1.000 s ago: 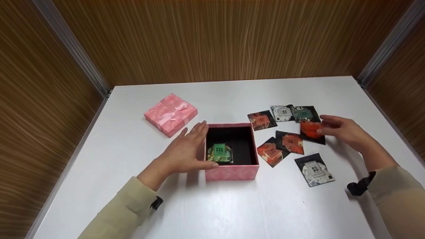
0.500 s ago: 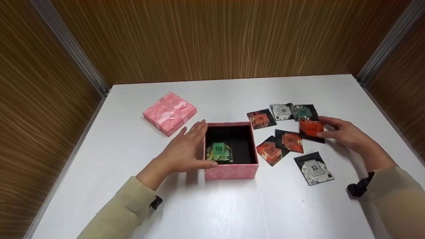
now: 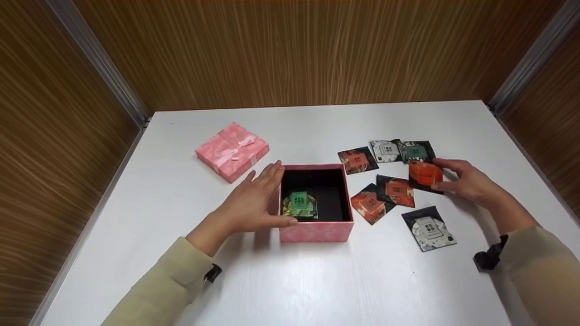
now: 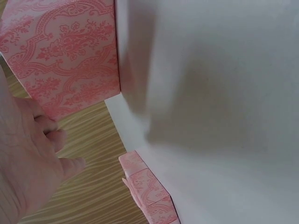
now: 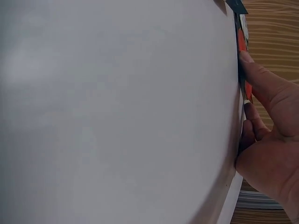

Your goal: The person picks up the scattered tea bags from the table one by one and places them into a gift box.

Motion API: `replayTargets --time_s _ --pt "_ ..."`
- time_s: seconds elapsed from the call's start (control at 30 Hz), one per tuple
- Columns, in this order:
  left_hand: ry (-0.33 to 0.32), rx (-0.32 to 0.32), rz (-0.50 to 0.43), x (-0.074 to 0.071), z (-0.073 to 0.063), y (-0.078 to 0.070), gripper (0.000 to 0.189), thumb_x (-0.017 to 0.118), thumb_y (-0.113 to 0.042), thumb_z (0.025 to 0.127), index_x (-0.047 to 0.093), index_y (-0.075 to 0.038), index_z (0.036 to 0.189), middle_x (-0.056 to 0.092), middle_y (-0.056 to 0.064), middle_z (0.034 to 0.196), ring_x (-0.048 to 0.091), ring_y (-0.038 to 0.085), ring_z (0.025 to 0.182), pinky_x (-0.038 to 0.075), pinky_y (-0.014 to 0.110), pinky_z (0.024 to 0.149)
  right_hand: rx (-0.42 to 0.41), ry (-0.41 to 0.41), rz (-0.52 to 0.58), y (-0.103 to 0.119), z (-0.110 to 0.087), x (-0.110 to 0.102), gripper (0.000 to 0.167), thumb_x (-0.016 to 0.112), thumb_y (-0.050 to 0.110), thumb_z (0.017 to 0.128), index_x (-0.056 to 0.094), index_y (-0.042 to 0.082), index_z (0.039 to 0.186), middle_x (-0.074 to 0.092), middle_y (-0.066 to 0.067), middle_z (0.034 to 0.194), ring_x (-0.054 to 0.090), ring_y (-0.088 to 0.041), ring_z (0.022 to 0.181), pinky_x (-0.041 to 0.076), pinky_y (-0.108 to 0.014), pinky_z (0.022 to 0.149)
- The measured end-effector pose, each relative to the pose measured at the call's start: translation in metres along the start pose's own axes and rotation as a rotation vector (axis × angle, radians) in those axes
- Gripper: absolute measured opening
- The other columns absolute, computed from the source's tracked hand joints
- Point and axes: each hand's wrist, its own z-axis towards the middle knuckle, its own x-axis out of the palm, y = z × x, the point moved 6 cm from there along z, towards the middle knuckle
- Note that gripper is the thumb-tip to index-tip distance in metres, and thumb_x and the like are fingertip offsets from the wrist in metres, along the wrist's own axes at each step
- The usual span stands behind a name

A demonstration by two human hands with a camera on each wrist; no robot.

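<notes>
A: The orange-red packet point(image 3: 425, 172) is on the right of the table point(image 3: 308, 280), and the person's right hand point(image 3: 473, 181) is on it!

B: Thumb at the near right corner, forefinger at the far one. Pinched, or just touched?

A: No telling! The fingers bend beside the packet, but neither the head view nor the wrist view settles it.

B: And its neighbours?

A: A teal-labelled packet point(image 3: 417, 151) just behind, a rust packet point(image 3: 398, 191) close on its left, and that one laps onto a cream-and-orange packet point(image 3: 370, 205). A white-and-black packet point(image 3: 429, 230) lies nearer the person, a pale packet point(image 3: 386, 151) and a dark red packet point(image 3: 358, 160) towards the back.

B: Over to the left hand point(image 3: 251, 203)!

A: Spread wide along the left side of the pink box point(image 3: 317, 233), fingertips by the far corner, thumb over the near rim.

B: Inside that dark interior?

A: A green packet point(image 3: 301, 206), in the near left part! Beyond the box to the left sits the pink lid point(image 3: 233, 151), bow uppermost, with a wood-grain panel point(image 3: 308, 54) behind it all.
</notes>
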Motion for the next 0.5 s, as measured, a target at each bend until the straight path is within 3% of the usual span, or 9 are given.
replayTargets --time_s 0.5 --pt "-0.002 0.01 0.003 -0.0008 0.0008 -0.0002 0.131 0.052 -0.093 0.083 0.007 -0.007 0.17 0.004 0.006 0.178 0.007 0.022 0.163 0.014 0.051 0.13 0.023 0.013 0.011 0.0 -0.0008 0.0 0.091 0.076 0.029 0.101 0.021 0.008 0.17 0.021 -0.04 0.165 0.019 -0.061 0.151 0.021 -0.077 0.118"
